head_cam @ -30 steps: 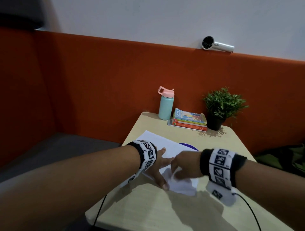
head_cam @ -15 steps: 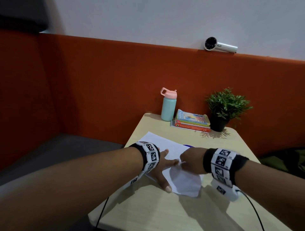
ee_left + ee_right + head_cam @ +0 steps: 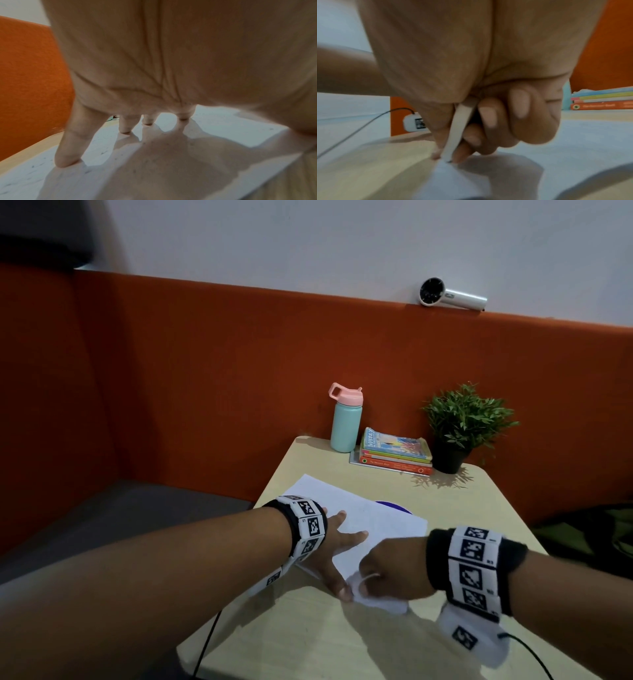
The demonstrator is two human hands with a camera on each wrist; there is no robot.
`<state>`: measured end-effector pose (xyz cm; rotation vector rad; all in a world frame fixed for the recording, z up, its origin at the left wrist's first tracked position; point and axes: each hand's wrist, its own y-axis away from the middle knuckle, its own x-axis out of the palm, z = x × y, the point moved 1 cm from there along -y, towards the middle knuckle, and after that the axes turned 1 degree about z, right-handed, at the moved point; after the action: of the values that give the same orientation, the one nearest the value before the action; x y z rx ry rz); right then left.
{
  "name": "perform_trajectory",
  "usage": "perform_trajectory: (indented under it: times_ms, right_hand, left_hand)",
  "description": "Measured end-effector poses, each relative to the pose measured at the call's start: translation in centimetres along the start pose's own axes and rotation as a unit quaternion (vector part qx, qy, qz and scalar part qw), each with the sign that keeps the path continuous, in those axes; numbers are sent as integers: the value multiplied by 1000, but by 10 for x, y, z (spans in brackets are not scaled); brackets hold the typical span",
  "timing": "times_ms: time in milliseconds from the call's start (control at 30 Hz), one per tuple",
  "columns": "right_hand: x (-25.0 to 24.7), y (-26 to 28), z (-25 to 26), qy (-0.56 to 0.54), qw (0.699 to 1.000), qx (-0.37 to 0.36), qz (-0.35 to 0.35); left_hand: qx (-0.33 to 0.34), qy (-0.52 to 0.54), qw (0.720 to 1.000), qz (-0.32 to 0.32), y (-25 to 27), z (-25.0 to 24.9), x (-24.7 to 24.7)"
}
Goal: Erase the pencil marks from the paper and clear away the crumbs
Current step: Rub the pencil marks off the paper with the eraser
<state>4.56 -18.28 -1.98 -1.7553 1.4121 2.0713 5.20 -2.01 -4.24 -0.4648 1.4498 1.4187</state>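
Observation:
A white sheet of paper (image 3: 356,518) lies on the beige table (image 3: 462,508). My left hand (image 3: 337,553) lies flat on the paper with straight, spread fingers (image 3: 68,152), holding it down. Small dark crumbs and faint marks speckle the paper (image 3: 223,125) around those fingers. My right hand (image 3: 387,580) pinches a thin white eraser (image 3: 458,129) between thumb and fingers, its tip pressed on the paper (image 3: 582,146) near the sheet's near corner. The two hands nearly touch there.
At the table's far edge stand a teal bottle with a pink lid (image 3: 346,421), a stack of books (image 3: 397,451) and a potted plant (image 3: 460,426). A blue round thing (image 3: 394,506) peeks from under the paper. An orange partition (image 3: 205,371) runs behind.
My right hand with the eraser moved away to the sheet's middle half a second ago and has come back to the near corner. The left hand stays flat on the paper.

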Motion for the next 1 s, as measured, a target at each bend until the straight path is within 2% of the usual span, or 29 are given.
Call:
perform_trajectory:
  times_ms: [67, 133, 233, 333, 433, 600, 767, 867, 1000]
  right_hand:
    - [-9, -8, -18, 12, 999, 40, -1]
    - [-14, -14, -38, -6, 995, 91, -33]
    - [-9, -11, -30, 34, 997, 47, -48]
    - [10, 2, -7, -27, 999, -1, -27]
    - [15, 10, -15, -53, 997, -9, -57]
    - [25, 26, -75, -79, 984, 100, -120]
    - [45, 52, -116, -137, 952, 219, -163]
    - [58, 65, -129, -152, 938, 267, -161]
    - [66, 76, -135, -147, 934, 302, -126]
  left_hand:
    - [5, 1, 1000, 2, 0, 0, -1]
    - [8, 1, 1000, 3, -1, 1, -1]
    - [4, 0, 1000, 1, -2, 2, 0]
    - [4, 6, 1000, 3, -2, 1, -1]
    - [7, 10, 1000, 3, 0, 2, -2]
    - [-6, 29, 1000, 4, 2, -5, -5]
    - [-23, 22, 999, -6, -3, -31, -13]
    - [-11, 21, 999, -24, -2, -50, -22]
    - [-20, 124, 990, -60, -7, -44, -37]
